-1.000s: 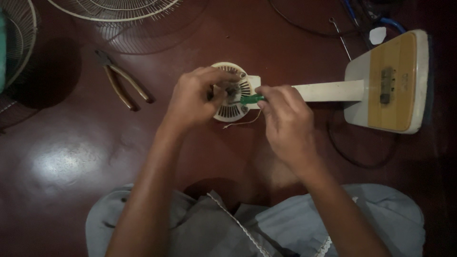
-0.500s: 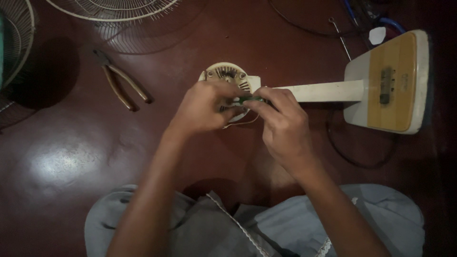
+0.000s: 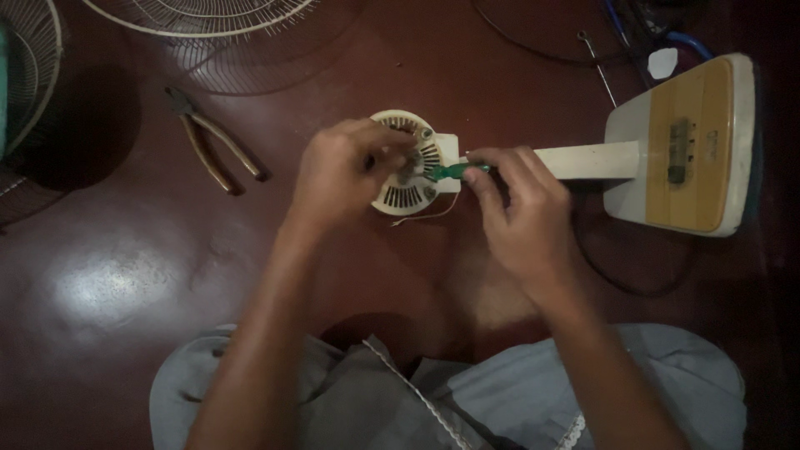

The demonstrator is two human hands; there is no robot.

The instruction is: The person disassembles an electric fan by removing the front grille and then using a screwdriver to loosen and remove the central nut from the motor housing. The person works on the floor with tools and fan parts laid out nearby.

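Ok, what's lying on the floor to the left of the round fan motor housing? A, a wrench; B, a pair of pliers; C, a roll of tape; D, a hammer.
B: a pair of pliers with brownish handles lies on the dark red floor, left of the round fan motor housing.

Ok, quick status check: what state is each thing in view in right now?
Left hand: gripping the fan motor housing.
Right hand: closed on the green-handled screwdriver.
Green-handled screwdriver: tip at the housing's face.
Fan motor housing: uncovered, vents showing, lying on the floor.
Fan stand: lying flat.
Pliers: on the floor, untouched, handles spread.
Fan grille: detached, on the floor.
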